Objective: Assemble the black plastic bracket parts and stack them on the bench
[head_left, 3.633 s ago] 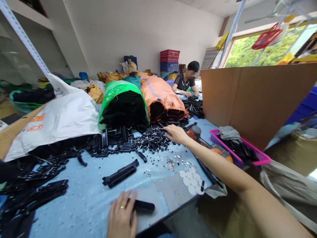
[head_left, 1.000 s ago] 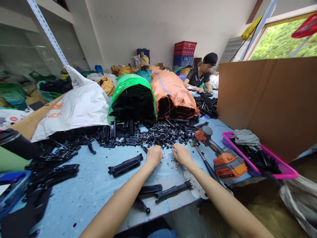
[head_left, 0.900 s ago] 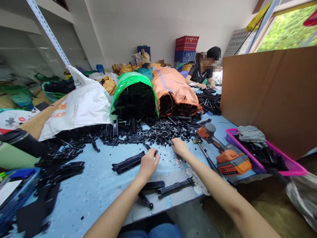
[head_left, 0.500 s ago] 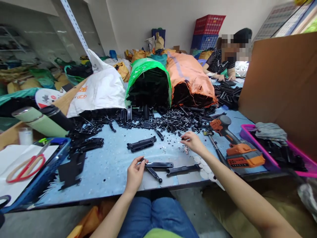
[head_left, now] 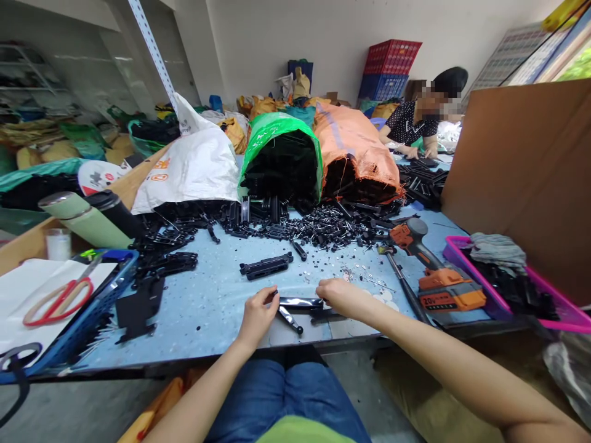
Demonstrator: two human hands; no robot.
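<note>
Near the table's front edge, my left hand is closed on the left end of a glossy black bar. A short black arm with a ball end slants down from beside the fingertips. My right hand is closed at the bar's right end; whatever its fingertips pinch is too small to make out. Partly under the right hand lies another black bar. Behind my hands rests a black slotted part, with a small black piece near it.
Piled screws and black parts lie before a green sack and an orange sack. At right are a hammer, a cordless drill and a pink basket. Scissors lie left. A person works behind.
My right hand has moved left and toward me, from the scattered small parts to the bar's right end. My left hand still grips the left end. The view has shifted slightly.
</note>
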